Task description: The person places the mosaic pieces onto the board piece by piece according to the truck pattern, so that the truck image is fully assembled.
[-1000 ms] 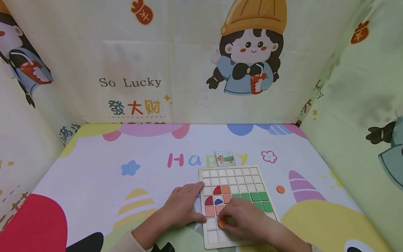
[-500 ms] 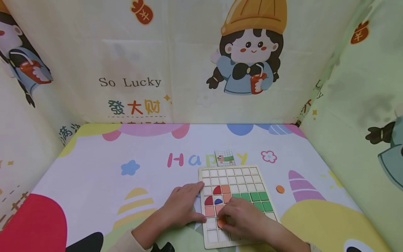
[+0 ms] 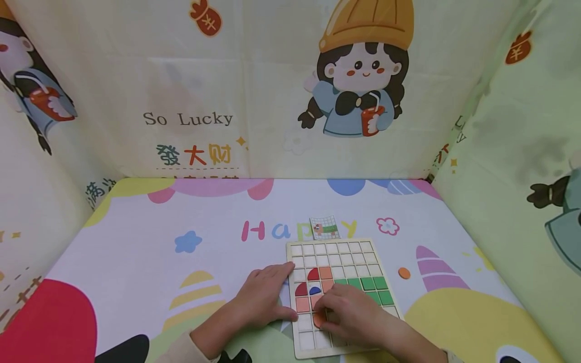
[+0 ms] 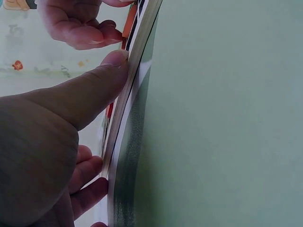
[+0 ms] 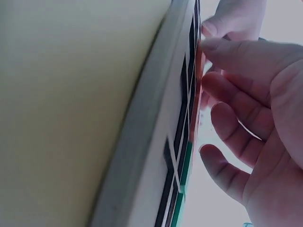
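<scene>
A pale grid board (image 3: 306, 341) lies on the table, its cells partly filled with colored tiles. My right hand (image 3: 350, 310) is over its lower middle, fingers curled, pinching a rounded orange piece (image 3: 317, 320) against a lower-left cell. Part of that piece is behind my fingertips. In the right wrist view, my thumb and index finger meet at the orange piece (image 5: 199, 59). Along the board's left edge rests my left hand (image 3: 267, 293), fingers fairly straight, thumb spread. The left wrist view has my left thumb (image 4: 94, 90) touching the board's edge (image 4: 122, 101).
Green tiles (image 3: 380, 283), salmon tiles (image 3: 325, 273), red quarter-round tiles (image 3: 313, 274) and a blue half-round tile (image 3: 315, 291) sit in cells. A small pattern card (image 3: 324, 228) lies behind the board. Right of it is a loose orange disc (image 3: 404, 273).
Over the last second my right hand and the orange piece have shifted very slightly left, then held still. My left hand has not moved.
</scene>
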Motion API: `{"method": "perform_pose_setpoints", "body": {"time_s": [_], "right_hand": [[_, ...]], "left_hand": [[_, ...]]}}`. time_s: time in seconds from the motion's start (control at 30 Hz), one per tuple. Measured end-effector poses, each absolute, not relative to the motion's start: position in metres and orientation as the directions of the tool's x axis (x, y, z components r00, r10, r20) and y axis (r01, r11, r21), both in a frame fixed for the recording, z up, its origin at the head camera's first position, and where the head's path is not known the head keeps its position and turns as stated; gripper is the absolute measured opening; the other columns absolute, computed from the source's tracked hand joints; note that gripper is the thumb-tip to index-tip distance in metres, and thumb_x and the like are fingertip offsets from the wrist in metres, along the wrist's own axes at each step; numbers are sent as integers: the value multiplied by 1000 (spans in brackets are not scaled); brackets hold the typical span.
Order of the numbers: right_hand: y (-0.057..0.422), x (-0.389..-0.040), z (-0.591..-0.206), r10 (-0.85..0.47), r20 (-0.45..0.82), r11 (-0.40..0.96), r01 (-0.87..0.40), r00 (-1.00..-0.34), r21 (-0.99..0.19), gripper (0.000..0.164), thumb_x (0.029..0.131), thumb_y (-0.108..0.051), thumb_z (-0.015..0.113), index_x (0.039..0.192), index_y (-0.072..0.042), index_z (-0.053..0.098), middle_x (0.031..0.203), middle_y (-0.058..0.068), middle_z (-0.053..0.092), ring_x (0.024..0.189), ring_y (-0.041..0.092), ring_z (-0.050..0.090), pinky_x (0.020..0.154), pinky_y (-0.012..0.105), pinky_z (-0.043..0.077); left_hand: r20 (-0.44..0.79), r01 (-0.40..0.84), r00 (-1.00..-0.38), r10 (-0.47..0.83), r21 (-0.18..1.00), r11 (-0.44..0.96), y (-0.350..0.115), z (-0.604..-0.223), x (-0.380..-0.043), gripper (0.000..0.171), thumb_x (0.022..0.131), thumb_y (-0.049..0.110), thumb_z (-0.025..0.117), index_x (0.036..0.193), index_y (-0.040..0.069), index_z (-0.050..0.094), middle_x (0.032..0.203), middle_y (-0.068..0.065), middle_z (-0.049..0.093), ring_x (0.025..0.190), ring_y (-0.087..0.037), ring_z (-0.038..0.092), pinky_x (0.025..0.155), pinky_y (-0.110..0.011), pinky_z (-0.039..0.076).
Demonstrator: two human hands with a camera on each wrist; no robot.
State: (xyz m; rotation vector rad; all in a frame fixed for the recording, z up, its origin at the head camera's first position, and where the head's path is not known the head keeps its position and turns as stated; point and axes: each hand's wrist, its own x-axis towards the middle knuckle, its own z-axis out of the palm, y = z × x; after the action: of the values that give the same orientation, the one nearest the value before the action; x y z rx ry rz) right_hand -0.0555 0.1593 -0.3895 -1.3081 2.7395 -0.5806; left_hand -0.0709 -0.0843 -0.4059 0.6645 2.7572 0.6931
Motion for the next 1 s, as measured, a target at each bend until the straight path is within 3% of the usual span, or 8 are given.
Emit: {"method": "perform_pose_setpoints", "body": {"time_s": [0.33, 0.73, 1.0], "right_hand": [[166, -61, -387, -744, 106, 576, -713, -660, -400, 24, 94, -41, 70, 107, -20, 74, 100, -18, 67, 92, 5, 56, 80, 26, 49], [167, -61, -386, -752, 69, 583, -710, -655, -396, 29, 95, -40, 69, 113, -18, 75, 99, -17, 68, 89, 4, 53, 78, 25, 48], [168, -61, -385, -726, 40, 613, -673, -686, -414, 33, 95, -44, 67, 114, -17, 73, 105, -16, 69, 97, 8, 56, 86, 31, 49]], "left_hand": [[-100, 378, -872, 479, 484, 789, -85, -406, -72, 99, 74, 57, 82, 151, 11, 40, 147, -5, 49, 136, -25, 42, 105, -53, 35], [-83, 395, -868, 490, 483, 781, -85, -403, -70, 98, 75, 57, 82, 150, 9, 41, 147, -7, 49, 135, -26, 43, 104, -53, 36], [-90, 393, -868, 489, 480, 785, -85, -405, -70, 99, 74, 57, 82, 150, 9, 41, 147, -7, 49, 135, -26, 43, 104, -54, 36]]}}
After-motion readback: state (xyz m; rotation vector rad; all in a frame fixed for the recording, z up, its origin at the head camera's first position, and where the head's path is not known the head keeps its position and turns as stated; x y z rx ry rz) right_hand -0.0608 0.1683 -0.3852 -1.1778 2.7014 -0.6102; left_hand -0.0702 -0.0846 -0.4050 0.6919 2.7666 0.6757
